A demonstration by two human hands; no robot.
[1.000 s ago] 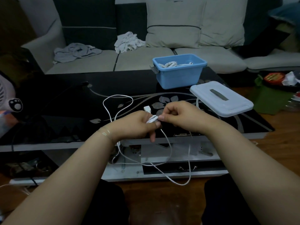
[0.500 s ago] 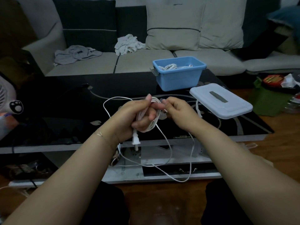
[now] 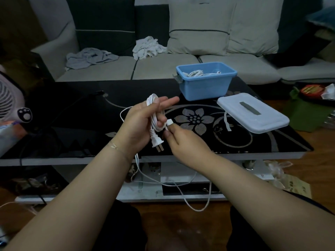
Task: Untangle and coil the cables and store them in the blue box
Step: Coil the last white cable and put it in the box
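My left hand (image 3: pixel 143 122) grips the white cable (image 3: pixel 155 113), looped round its fingers. My right hand (image 3: pixel 178 137) pinches its loose end. The tail hangs low and could snag under the table (image 3: pixel 90 124). The blue box (image 3: pixel 205 81) waits, open.

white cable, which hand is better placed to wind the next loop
Right, probably. The right hand pinches the free run of the white cable just beside the coil, while the left hand is occupied holding the loops, its plug hanging below. Slack trails down below the table edge.
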